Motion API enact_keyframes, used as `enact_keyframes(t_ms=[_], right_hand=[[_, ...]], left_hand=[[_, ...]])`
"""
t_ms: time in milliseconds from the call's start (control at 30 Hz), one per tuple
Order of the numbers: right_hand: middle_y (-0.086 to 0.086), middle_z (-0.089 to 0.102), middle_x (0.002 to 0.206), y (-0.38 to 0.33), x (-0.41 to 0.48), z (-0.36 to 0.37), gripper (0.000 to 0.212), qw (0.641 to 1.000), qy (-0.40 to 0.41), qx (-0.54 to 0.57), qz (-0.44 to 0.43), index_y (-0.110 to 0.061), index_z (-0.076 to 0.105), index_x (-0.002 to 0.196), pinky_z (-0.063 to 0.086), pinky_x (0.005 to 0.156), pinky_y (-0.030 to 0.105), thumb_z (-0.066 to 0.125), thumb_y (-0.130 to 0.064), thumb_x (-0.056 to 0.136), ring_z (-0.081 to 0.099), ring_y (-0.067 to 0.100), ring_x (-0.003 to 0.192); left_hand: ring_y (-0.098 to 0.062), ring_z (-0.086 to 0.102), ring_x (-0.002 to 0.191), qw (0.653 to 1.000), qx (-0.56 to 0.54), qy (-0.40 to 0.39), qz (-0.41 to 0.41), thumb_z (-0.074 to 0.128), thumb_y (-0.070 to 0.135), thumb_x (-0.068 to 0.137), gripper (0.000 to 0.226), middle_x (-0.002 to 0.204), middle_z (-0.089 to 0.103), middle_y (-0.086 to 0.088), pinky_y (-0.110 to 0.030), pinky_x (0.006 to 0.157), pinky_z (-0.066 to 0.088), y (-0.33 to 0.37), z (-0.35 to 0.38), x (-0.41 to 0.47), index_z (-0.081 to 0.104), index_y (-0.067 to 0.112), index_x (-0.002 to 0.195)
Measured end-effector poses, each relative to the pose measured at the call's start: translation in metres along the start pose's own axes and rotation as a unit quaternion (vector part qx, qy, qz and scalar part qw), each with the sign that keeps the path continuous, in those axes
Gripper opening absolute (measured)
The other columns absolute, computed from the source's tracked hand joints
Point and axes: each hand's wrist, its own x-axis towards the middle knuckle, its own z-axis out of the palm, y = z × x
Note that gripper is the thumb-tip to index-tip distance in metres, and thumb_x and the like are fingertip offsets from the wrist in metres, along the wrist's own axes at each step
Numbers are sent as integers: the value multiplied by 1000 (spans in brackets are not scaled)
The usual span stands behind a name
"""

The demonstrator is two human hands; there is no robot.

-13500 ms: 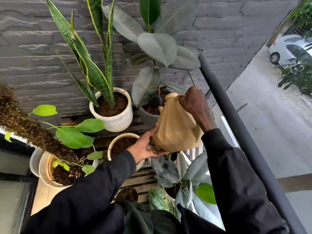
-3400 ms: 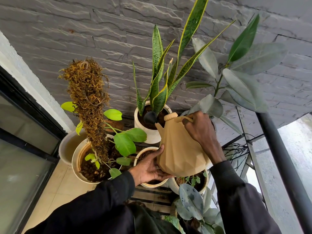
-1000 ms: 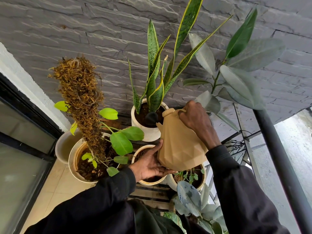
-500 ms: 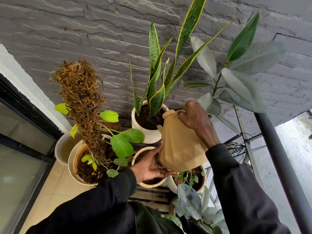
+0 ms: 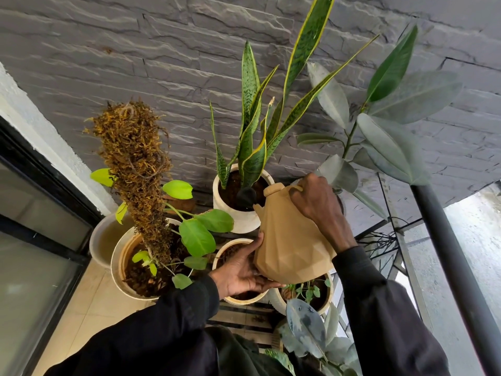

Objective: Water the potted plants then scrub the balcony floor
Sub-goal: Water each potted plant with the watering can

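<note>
I'm holding the tan watering can (image 5: pixel 287 248) tilted over the snake plant pot (image 5: pixel 238 222); right hand (image 5: pixel 317 204) gripping its handle; left hand (image 5: pixel 244 272) cupping its base, fingers (image 5: pixel 257 283) spread flat.

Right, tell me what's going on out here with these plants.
A person is watering the potted plants. The right hand grips the handle of a tan faceted watering can, and the left hand supports its base. The can is tipped so its black spout head hangs over the soil of the snake plant in its white pot.
</note>
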Motion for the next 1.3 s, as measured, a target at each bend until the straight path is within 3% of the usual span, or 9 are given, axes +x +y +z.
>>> enact_keyframes(t_ms=[133, 267, 467, 533, 667, 767, 967, 1100, 1300], right_hand=[[7, 65, 70, 12, -25, 9, 21, 999, 9, 42, 14, -3, 69, 82, 53, 54, 39, 64, -19, 95, 54, 20, 52], [-8, 40, 49, 17, -47, 7, 47, 995, 33, 92, 9, -25, 38, 55, 30, 47, 29, 66, -8, 90, 36, 13, 42], [-9, 34, 47, 26, -62, 9, 49, 990, 57, 128, -3, -22, 37, 54, 26, 45, 27, 66, -3, 89, 27, 9, 40], [-12, 34, 48, 27, -65, 9, 51, 989, 65, 134, -13, -25, 37, 54, 24, 44, 19, 66, -2, 89, 26, 6, 39], [-10, 38, 48, 33, -67, 11, 44, 987, 73, 140, -15, -21, 44, 55, 27, 42, 20, 65, -6, 91, 27, 6, 40], [-2, 39, 46, 37, -67, 13, 38, 988, 76, 131, -14, -9, 48, 54, 25, 42, 31, 63, -10, 89, 27, 12, 41], [3, 46, 49, 38, -69, 13, 35, 987, 81, 140, -3, -9, 52, 57, 33, 43, 39, 66, -5, 89, 34, 19, 41], [2, 46, 49, 40, -77, 16, 36, 986, 86, 140, 8, -12, 52, 58, 26, 43, 22, 67, -5, 90, 33, 15, 42], [-3, 41, 50, 43, -84, 17, 34, 985, 88, 151, 11, -8, 51, 60, 24, 44, 21, 67, -8, 90, 30, 13, 43]], left_hand=[[-51, 62, 119, 999, 29, 23, 9, 96, 59, 55, 104, 137, 62, -25, -60, 88, 58, -5, -7, -2, 58, 10, 139], [-47, 61, 122, 997, 53, 52, 19, 100, 57, 47, 110, 135, 64, -23, -64, 95, 54, -9, -11, -1, 58, 11, 139], [-46, 61, 122, 995, 66, 66, 21, 102, 53, 41, 113, 135, 63, -22, -62, 95, 55, -10, -7, -5, 59, 9, 135], [-47, 61, 122, 995, 64, 66, 21, 101, 53, 47, 106, 134, 64, -22, -62, 93, 56, -11, -6, -6, 59, 10, 135], [-46, 60, 123, 996, 57, 62, 14, 88, 52, 71, 83, 134, 64, -22, -64, 100, 51, -11, -5, -5, 57, 10, 136], [-47, 60, 121, 996, 57, 63, 14, 85, 50, 75, 76, 130, 65, -22, -65, 104, 49, -12, -4, -5, 58, 9, 133], [-46, 60, 122, 997, 52, 59, 18, 84, 48, 77, 74, 130, 66, -22, -66, 104, 48, -13, -6, -6, 58, 8, 133], [-46, 61, 120, 996, 58, 64, 21, 82, 46, 80, 66, 125, 69, -21, -67, 104, 47, -16, -7, -7, 60, 9, 130], [-48, 59, 121, 995, 64, 73, 27, 85, 45, 76, 71, 125, 68, -21, -68, 106, 45, -18, -8, -7, 59, 9, 131]])
